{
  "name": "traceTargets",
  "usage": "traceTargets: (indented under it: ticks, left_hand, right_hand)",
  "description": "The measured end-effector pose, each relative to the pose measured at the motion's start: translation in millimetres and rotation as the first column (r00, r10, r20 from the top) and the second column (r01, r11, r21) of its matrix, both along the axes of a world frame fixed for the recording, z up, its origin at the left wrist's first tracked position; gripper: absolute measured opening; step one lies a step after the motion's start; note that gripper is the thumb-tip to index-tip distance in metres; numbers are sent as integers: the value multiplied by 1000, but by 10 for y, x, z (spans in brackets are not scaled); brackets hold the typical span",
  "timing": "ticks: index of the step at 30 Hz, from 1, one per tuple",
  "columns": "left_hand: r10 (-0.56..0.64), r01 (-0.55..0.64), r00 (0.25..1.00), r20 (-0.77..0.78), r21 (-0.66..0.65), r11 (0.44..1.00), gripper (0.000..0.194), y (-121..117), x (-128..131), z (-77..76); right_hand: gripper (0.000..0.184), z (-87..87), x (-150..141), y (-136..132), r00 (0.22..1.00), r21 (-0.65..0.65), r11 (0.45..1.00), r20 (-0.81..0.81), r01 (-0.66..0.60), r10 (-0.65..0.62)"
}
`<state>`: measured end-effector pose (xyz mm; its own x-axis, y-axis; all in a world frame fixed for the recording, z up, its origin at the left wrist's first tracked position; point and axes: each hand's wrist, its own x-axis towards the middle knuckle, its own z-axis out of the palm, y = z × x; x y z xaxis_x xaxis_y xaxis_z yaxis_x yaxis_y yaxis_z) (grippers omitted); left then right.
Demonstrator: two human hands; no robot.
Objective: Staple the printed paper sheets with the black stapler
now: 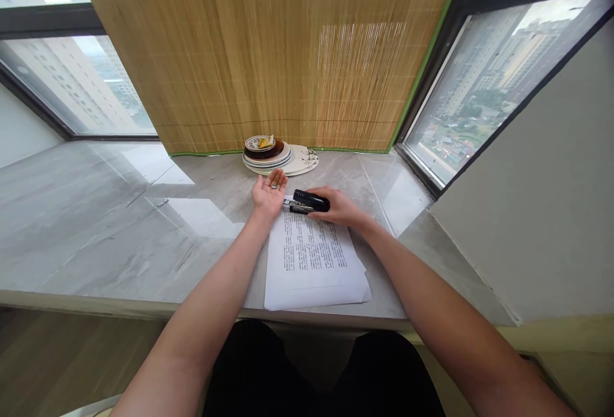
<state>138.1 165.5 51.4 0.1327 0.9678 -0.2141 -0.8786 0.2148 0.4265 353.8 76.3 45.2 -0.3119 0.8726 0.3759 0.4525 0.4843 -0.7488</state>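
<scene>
My right hand (343,206) is wrapped round a black stapler (311,201) above the far end of a stack of printed paper (311,283). A metal part juts from the stapler's left end, towards my other hand. Palm up, my left hand (270,194) lies just left of the stapler with its fingers spread and slightly bent. A small silvery thing shows at its fingers; I cannot tell whether it is a ring or something loose. The paper's upper edge is partly hidden by the stapler and my hands.
Behind my hands, stacked plates (267,160) and an oval board with a twig pattern (304,158) sit against a bamboo blind (268,52). The grey stone sill (119,231) ends at a front edge near my knees. Windows flank it on both sides.
</scene>
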Motion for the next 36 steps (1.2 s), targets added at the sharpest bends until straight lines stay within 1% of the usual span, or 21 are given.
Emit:
traceTargets:
  ticks: [2,4,6,7,9,10,12,15,18,21,23,24,25,27,28,30,32,33,34,35,36]
  left_hand:
    - [2,-2,1000,-4,1,1000,51,1,9,0]
    - [-10,10,1000,-18,-4,1000,50,-2,27,-1]
    - [-61,61,997,-35,-2,998,50,-14,48,0]
    - [-106,106,993,-45,4,994,51,-25,58,1]
    - [-223,225,972,-69,17,974,56,-50,72,6]
    - [-280,283,957,-81,24,959,58,-63,76,8]
    - [-363,368,926,-104,31,929,61,-83,83,10]
    - [-394,398,911,-120,15,917,56,-96,106,9]
    - [-354,353,930,-99,-26,935,48,-101,143,7]
    - [-295,291,952,-75,-60,955,40,-103,147,1]
    - [-294,288,953,-68,-78,954,40,-99,113,-5]
    - [-308,303,950,-61,-75,950,43,-97,87,-5]
    - [-330,327,942,-54,-63,943,48,-97,58,-1]
    - [-374,374,926,-51,-8,927,57,-106,1,27]
    - [-378,379,923,-68,0,925,60,-116,-23,51]
    - [-360,368,926,-114,57,928,62,-145,-64,116]
    - [-321,346,925,-202,105,932,64,-213,-106,195]
    - [-272,313,925,-264,130,941,65,-285,-131,239]
    - [-188,252,924,-332,161,954,65,-399,-160,283]
    - [-77,169,916,-394,205,964,65,-566,-191,328]
    - [30,95,890,-455,248,964,66,-793,-224,370]
  right_hand:
    - [42,-58,-67,10,999,34,999,24,30,-30]
    - [39,-91,-106,11,994,126,985,-13,114,-113]
    - [38,-82,-138,-4,978,303,930,-22,206,-209]
    - [39,-64,-155,-16,971,397,892,12,215,-239]
    - [45,-17,-188,-46,951,538,831,158,143,-265]
    - [48,6,-201,-62,930,573,814,239,95,-277]
    - [51,36,-215,-92,882,604,795,341,58,-324]
    - [50,42,-215,-121,861,601,796,362,77,-357]
    - [50,20,-205,-117,895,539,826,269,166,-355]
    - [43,-11,-178,-72,920,432,836,34,338,-390]
    - [38,-38,-144,-36,914,286,869,-159,404,-373]
    - [39,-52,-123,-25,904,189,899,-253,395,-344]
    - [43,-67,-101,-20,890,86,931,-338,354,-307]
    - [51,-102,-46,-31,854,-97,972,-464,213,-234]
    - [52,-124,-12,-39,848,-166,975,-485,149,-212]
    - [53,-190,74,-28,864,-273,959,-460,83,-206]
    - [56,-282,162,47,926,-338,940,-337,50,-170]
    - [55,-328,193,101,948,-359,933,-282,36,-145]
    - [54,-365,210,150,965,-361,932,-238,15,-107]
    - [55,-384,211,181,976,-356,934,-209,-19,-60]
    - [57,-380,198,179,983,-355,934,-182,-44,-23]
